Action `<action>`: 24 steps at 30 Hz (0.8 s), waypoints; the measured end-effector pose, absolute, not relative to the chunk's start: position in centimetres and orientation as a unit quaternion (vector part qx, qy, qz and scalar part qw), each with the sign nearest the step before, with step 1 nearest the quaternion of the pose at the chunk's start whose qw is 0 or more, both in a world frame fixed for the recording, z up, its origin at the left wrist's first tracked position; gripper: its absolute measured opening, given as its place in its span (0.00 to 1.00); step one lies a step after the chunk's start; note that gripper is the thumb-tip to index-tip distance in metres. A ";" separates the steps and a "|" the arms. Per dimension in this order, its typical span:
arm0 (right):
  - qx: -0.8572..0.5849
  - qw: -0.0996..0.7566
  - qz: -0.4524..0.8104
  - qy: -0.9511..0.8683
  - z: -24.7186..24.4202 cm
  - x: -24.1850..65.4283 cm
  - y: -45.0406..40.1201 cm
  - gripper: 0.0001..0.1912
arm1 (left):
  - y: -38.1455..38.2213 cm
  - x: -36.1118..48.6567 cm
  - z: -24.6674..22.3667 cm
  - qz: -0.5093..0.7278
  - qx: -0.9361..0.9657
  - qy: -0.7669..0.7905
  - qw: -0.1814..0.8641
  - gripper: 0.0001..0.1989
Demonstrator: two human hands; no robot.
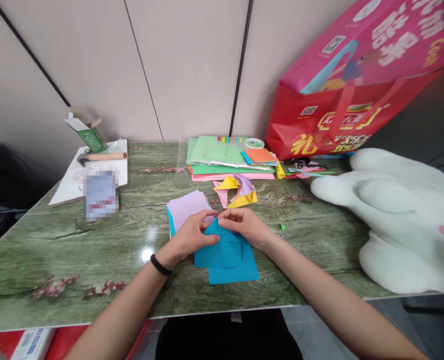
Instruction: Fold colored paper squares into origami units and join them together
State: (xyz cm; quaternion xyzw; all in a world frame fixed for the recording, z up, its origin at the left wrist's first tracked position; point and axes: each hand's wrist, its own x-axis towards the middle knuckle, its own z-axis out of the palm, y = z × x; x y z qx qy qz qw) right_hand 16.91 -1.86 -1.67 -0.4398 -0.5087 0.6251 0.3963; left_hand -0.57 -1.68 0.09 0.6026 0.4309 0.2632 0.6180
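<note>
Fingers of the left hand [192, 234] and right hand [246, 225] are closing on the peak of blue paper [225, 257] at the frame's lower centre. Light and prone to creasing, it is probably calling for a gentle hold at its edges. Purple paper [187, 206] is lying near the left hand, a folded-paper ring [227, 183] sitting beyond. Fingertips are partly obscuring the peak; inner layers are escaping view.
</note>
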 end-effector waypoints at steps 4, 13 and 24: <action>-0.446 0.394 0.623 -0.507 -1.7 16.9 -1.9 0.16 | -1.7 -0.5 0.1 0.260 0.601 0.426 0.624 0.32; -0.445 0.402 0.628 -0.495 -1.8 16.9 -1.9 0.16 | -1.8 -0.5 0.4 0.235 0.618 0.426 0.617 0.32; -0.447 0.406 0.603 -0.520 -1.3 16.6 -2.1 0.18 | -1.7 -0.7 0.3 0.248 0.605 0.420 0.630 0.32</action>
